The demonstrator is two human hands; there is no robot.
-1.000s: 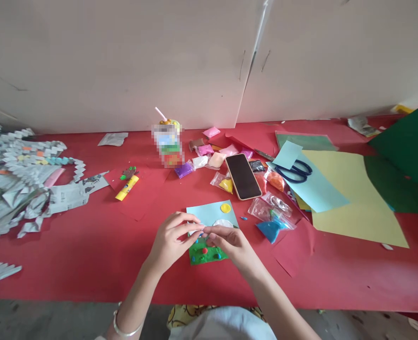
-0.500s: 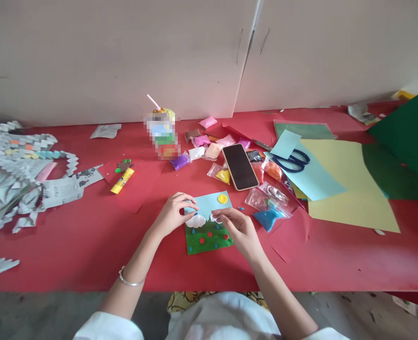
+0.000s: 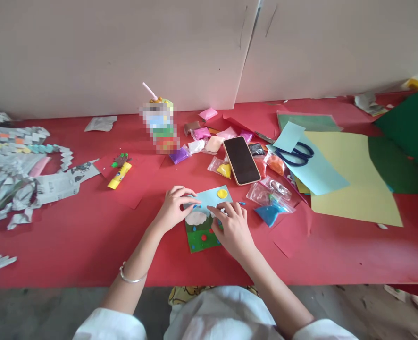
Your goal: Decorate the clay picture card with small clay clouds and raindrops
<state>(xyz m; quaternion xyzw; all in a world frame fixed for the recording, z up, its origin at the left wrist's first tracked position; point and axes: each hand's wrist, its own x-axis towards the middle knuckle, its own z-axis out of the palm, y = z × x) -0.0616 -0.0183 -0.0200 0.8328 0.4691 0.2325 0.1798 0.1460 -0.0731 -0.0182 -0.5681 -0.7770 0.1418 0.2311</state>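
Note:
A small card (image 3: 209, 192) lies on the red table, with blue sky over green ground. It bears a yellow sun (image 3: 222, 193), a white cloud (image 3: 195, 217), red dots (image 3: 204, 237) and little blue drops (image 3: 194, 228). My left hand (image 3: 173, 208) rests at the card's left edge, thumb and fingertips close around a tiny bit of blue clay (image 3: 196, 206). Over the card's right half, my right hand (image 3: 233, 231) has its index finger stretched out and its thumb apart, with nothing visible between them. It covers part of the second cloud and the ground.
Beyond the card are a phone (image 3: 242, 160), clay packets (image 3: 214, 144) and a bag of blue clay (image 3: 268, 213). Scissors (image 3: 297, 154) lie among coloured paper (image 3: 354, 184) at right. A glue stick (image 3: 119, 176), a pixelated cup (image 3: 161, 127) and folded paper pieces (image 3: 14, 141) stand or lie leftward.
My right hand has turned from a pinch with the palm sideways to back-up, index finger extended over the card. My left hand stays at the card's left side. The view has shifted slightly.

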